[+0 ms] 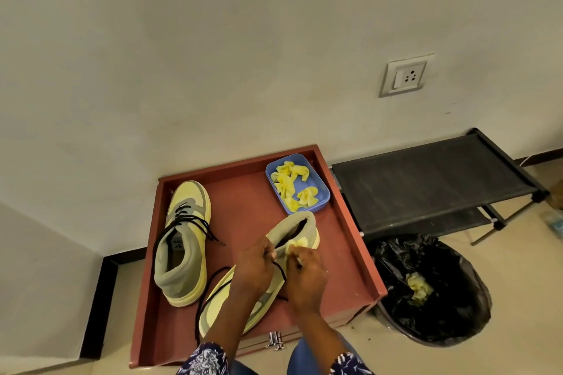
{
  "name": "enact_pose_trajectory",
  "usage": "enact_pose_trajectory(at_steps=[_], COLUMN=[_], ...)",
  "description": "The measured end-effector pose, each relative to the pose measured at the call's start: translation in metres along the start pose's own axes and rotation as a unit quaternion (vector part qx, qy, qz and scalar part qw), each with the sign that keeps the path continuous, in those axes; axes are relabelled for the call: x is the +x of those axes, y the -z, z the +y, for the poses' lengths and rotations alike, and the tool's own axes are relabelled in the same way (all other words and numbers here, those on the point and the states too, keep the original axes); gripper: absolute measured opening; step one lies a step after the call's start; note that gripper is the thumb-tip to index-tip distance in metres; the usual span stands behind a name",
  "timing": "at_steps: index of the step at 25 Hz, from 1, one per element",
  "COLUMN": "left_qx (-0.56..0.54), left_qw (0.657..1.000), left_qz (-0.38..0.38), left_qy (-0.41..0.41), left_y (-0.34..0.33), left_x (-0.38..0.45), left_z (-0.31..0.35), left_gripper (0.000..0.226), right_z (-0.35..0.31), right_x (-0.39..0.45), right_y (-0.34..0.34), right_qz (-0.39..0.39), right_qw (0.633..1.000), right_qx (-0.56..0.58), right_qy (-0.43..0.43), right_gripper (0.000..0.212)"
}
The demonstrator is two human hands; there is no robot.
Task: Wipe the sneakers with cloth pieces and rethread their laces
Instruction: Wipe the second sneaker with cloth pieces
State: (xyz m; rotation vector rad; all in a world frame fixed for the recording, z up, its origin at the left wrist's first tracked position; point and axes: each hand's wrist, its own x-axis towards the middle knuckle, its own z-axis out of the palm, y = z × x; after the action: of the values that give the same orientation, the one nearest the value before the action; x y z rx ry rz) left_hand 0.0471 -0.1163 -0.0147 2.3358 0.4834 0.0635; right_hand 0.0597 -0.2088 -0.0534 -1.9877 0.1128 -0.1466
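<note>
From the head view, the near sneaker [234, 292] lay tipped on its side on the red tray [249, 204], long axis diagonal, toe toward the person and padded grey collar up-right, its loose black lace [210, 289] looping off to the left. The left hand [254, 268] gripped the collar while the right hand [306, 275] pinched a crumpled yellow cloth [297, 244] against it. The laced sneaker [182, 240] stood upright at left, toe toward the wall, and soft yellow scraps filled the blue dish [316, 192].
</note>
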Motion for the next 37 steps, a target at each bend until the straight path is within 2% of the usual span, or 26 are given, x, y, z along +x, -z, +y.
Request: enact_pose_trajectory(at_steps=[2,4,5,7,11,13,16,18,21,26,29,32,34,37], left_qx=[0.002,0.004,0.004,-0.003,-0.005,0.0,-0.008,-0.011,-0.01,-0.008,0.001,0.004,-0.002,-0.004], left_qw=[1.0,1.0,1.0,1.0,1.0,0.999,0.999,1.0,1.0,1.0,0.999,0.999,0.999,0.999], left_qz=[-0.002,-0.002,-0.002,-0.002,-0.025,-0.033,-0.031,-0.025,-0.013,-0.019,-0.03,-0.037,-0.044,-0.038], left_qy=[-0.002,-0.008,-0.011,-0.01,-0.012,-0.017,-0.014,-0.013,-0.015,-0.023,-0.029,-0.018,-0.007,-0.003], left_y=[0.0,0.001,0.001,0.001,0.003,0.003,0.003,0.001,-0.002,-0.002,0.0,0.0,-0.001,-0.004], left_x=[0.0,-0.001,-0.001,-0.001,0.0,-0.002,-0.003,-0.003,-0.004,-0.007,-0.01,-0.009,-0.008,-0.008], left_z=[-0.001,-0.002,-0.002,-0.003,-0.006,-0.006,-0.007,-0.008,-0.008,-0.01,-0.012,-0.017,-0.017,-0.016], left_gripper=[0.032,0.038,0.039,0.039,0.036,0.036,0.035,0.033,0.025,0.02,0.017,0.015,0.016,0.024], right_z=[0.002,0.008,0.01,0.013,0.021,0.021,0.01,0.009,0.02,0.02,0.019,0.012,0.013,0.023], right_x=[-0.012,-0.007,-0.001,0.014,0.041,0.061,0.084,0.085,0.053,0.015,0.044,0.088,0.101,0.081], right_y=[-0.008,-0.006,-0.002,0.005,0.008,0.013,0.021,0.02,0.01,0.002,0.002,0.004,0.004,0.002], right_qz=[-0.035,-0.041,-0.028,0.0,-0.001,-0.018,-0.081,-0.096,-0.056,-0.003,-0.02,-0.115,-0.16,-0.123], right_qw=[0.997,0.995,0.997,1.0,0.984,0.975,0.969,0.971,0.983,0.975,0.982,0.985,0.981,0.986], right_qx=[-0.011,-0.014,-0.007,0.01,0.065,0.079,0.115,0.107,0.068,0.123,0.061,-0.04,-0.064,-0.083], right_qy=[0.063,0.092,0.073,-0.029,-0.168,-0.207,-0.201,-0.19,-0.16,-0.184,-0.176,-0.125,-0.088,-0.078], right_gripper=[0.015,0.014,0.013,0.013,0.016,0.018,0.021,0.022,0.023,0.023,0.023,0.026,0.028,0.027])
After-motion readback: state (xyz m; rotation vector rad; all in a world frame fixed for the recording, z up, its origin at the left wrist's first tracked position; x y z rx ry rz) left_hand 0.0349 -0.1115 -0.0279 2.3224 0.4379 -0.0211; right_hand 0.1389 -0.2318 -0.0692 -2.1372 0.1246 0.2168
